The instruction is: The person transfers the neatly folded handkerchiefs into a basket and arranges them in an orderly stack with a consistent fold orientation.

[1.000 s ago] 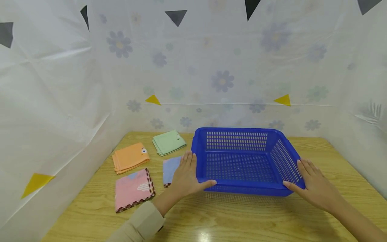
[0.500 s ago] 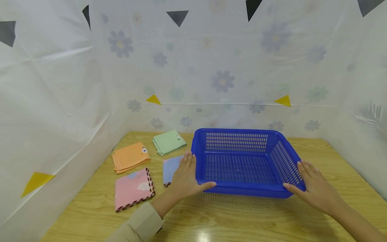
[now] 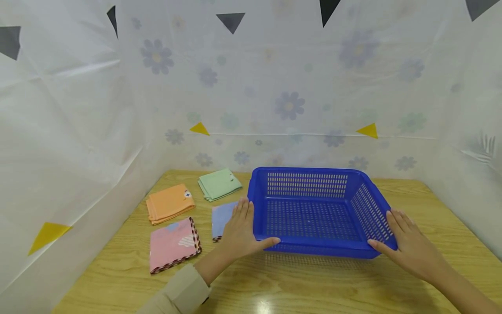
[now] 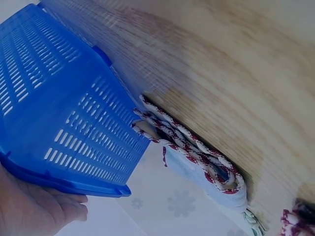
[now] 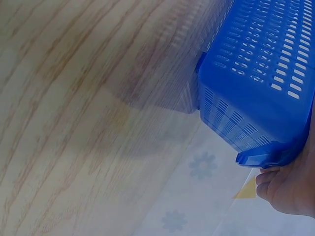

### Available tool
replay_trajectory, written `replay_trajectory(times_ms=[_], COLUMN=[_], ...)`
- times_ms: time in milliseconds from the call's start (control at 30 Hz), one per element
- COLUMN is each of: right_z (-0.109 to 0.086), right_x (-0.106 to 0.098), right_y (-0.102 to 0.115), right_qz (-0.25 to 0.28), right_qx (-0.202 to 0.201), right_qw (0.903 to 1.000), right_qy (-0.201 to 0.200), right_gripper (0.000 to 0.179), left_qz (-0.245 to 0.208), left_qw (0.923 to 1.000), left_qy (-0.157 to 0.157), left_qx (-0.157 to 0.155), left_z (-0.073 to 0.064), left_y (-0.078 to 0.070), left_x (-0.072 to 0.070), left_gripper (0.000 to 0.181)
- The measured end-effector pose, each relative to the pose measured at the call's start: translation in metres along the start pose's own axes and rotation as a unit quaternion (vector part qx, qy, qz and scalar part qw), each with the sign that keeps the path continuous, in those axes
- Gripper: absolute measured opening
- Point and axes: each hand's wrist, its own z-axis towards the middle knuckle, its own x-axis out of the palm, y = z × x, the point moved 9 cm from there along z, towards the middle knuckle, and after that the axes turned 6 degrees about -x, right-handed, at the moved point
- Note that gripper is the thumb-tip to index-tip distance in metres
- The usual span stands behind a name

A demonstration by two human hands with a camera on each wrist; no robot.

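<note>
A blue plastic basket with slotted walls stands upright on the table, nothing inside it. My left hand rests at its near left corner, fingers straight along the side rim and thumb over the front rim. At the near right corner my right hand lies likewise, thumb on the front rim and fingers along the side. Both wrist views show fingers right at the rim. Close beside my left hand lies a folded light-blue cloth, partly hidden by that hand; its red-and-white braided edge shows in the left wrist view.
Folded cloths lie on the left of the wooden table: an orange one, a green one and a pink one with a checked edge. A pale flowered sheet encloses the back and sides.
The basket has slid very slightly toward the front edge of the table, with both hands still on its near corners. The cloths have stayed where they were.
</note>
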Motion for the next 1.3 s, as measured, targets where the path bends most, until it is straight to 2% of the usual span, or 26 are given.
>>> replay_trajectory(times_ms=[300, 667, 1300], right_z=[-0.002, -0.002, 0.006], right_x=[0.002, 0.0, -0.008], right_y=[0.001, 0.002, 0.013], right_qz=[0.002, -0.007, 0.01], right_qx=[0.007, 0.002, -0.039], right_qw=[0.9999, 1.0, 0.9992], right_qy=[0.01, -0.004, -0.001], right_gripper=[0.091, 0.091, 0.089], left_qz=[-0.003, -0.006, -0.025], left_qw=[1.0, 1.0, 0.9997], left_qy=[0.002, -0.007, 0.004], left_qx=[-0.001, 0.001, -0.007], left_z=[-0.004, -0.008, -0.009], left_y=[0.0, -0.001, 0.0], left_x=[-0.002, -0.006, -0.002], left_gripper=[0.122, 0.123, 0.121])
